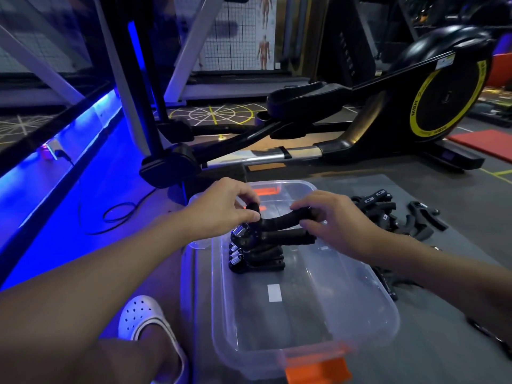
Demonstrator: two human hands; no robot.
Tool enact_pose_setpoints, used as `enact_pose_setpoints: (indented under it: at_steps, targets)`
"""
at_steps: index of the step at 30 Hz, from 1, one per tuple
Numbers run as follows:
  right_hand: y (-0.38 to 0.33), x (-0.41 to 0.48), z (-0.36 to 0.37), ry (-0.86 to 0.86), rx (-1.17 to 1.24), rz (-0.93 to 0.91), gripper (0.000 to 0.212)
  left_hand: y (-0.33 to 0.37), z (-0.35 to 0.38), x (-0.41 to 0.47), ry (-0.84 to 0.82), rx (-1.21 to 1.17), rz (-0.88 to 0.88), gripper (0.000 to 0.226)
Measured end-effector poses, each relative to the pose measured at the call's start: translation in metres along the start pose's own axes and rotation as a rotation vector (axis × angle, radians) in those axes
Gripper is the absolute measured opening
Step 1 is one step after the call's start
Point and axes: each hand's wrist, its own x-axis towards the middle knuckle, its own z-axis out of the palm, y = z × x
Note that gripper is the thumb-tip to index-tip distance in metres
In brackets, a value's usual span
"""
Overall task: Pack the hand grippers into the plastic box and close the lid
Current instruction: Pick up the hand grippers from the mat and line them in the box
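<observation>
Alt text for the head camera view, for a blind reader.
The left hand and right hand hold a black hand gripper over a clear plastic box. Stacked grippers lie inside; loose grippers lie on the mat to its right.

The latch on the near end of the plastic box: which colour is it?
The latch is bright orange, clearest in the head view.

I log held hand gripper: black, silver coil spring. Stacked hand grippers: black, silver springs. Plastic box: clear, with orange latch and white rectangular patch. Lid: clear, orange at its clip. Loose hand grippers: black, small white-framed marks. Mat: grey. Clog: white, hole-dotted. Elliptical trainer: black, yellow flywheel ring. Floor marking: white and yellow spokes. I read wall strip as blue.
</observation>
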Motion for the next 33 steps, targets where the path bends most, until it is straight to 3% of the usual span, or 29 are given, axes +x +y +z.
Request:
enact_pose_setpoints:
  at_steps: [6, 15, 25, 33]
  targets:
    - [-0.005, 0.001, 0.002, 0.027, 0.255, 0.238, 0.024, 0.001, 0.003, -0.001, 0.011, -0.004, -0.009, 0.011]
    - [-0.008, 0.006, 0.017, 0.066, 0.427, 0.346, 0.020, -0.014, 0.005, 0.001, -0.007, 0.060, -0.001, 0.015]
    - [0.017, 0.020, 0.052, 0.020, 0.264, 0.395, 0.026, -0.042, -0.006, -0.003, -0.159, 0.272, -0.011, 0.011]
    - [0.046, 0.026, 0.094, -0.005, 0.247, 0.495, 0.026, -0.066, -0.016, -0.011, -0.247, 0.402, -0.044, 0.029]
